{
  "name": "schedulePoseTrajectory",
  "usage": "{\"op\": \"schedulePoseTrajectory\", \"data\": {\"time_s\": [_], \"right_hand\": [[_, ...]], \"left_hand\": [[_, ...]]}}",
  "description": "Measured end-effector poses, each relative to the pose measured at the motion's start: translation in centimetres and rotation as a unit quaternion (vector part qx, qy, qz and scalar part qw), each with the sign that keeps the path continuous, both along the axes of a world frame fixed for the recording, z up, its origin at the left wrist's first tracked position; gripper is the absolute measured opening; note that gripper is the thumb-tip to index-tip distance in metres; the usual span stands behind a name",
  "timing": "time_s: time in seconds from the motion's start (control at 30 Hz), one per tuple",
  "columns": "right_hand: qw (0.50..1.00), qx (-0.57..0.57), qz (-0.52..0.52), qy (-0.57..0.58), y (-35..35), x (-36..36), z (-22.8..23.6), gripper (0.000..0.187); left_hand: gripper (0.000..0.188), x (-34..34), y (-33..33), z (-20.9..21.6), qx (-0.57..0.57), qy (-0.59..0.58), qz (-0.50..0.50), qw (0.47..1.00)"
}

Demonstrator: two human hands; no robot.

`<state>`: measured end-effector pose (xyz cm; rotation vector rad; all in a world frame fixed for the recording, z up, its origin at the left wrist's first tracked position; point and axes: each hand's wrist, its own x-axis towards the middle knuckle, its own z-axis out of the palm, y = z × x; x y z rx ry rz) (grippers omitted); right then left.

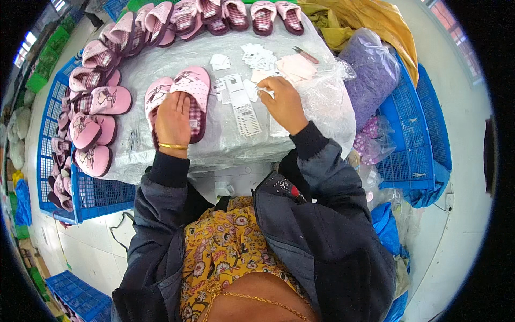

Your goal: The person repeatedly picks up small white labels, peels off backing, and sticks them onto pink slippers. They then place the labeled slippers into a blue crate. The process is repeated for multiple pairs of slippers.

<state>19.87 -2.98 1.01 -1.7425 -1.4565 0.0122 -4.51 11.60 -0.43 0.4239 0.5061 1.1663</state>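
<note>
A pair of pink slippers with dark maroon soles and a checked lining lies in front of me on the plastic-covered table. My left hand point(173, 121) rests flat over the openings of the left slipper point(158, 92) and right slipper point(194, 81), fingers stretched out. My right hand point(281, 104) is closed in a pinch above the white labels, with a small white label point(266, 92) at its fingertips. Printed label strips point(247, 121) lie between the slippers and that hand. Behind are loose white labels point(258, 55), pale pink cards point(298, 67) and thread snips point(304, 53).
More pink slippers point(110, 100) line the table's left and far edges. Blue crates stand left point(104, 193) and right point(407, 155). A clear bag of purple material point(370, 70) and a yellow cloth point(383, 24) sit at the far right. Crumpled plastic point(327, 102) covers the table's right side.
</note>
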Motion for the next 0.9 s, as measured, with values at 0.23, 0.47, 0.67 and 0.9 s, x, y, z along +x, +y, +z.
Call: {"op": "schedulePoseTrajectory", "data": {"time_s": [0.23,0.47,0.67,0.9], "right_hand": [[0.967,-0.067,-0.144,-0.201,2.9,9.1,-2.0,0.028],[0.900,-0.342,-0.147,-0.225,5.2,16.0,-1.1,0.036],[0.895,-0.298,-0.100,-0.318,4.9,16.7,-3.0,0.025],[0.910,-0.102,-0.112,-0.386,3.4,13.2,-3.1,0.011]], "left_hand": [[0.040,-2.7,-2.1,-1.1,0.079,0.058,-0.095,0.991],[0.035,-3.4,-5.3,1.0,0.055,0.173,-0.051,0.982],[0.036,-3.4,-5.4,0.7,0.072,0.195,-0.064,0.976],[0.040,-3.2,-6.7,1.3,0.091,0.252,-0.077,0.960]]}}
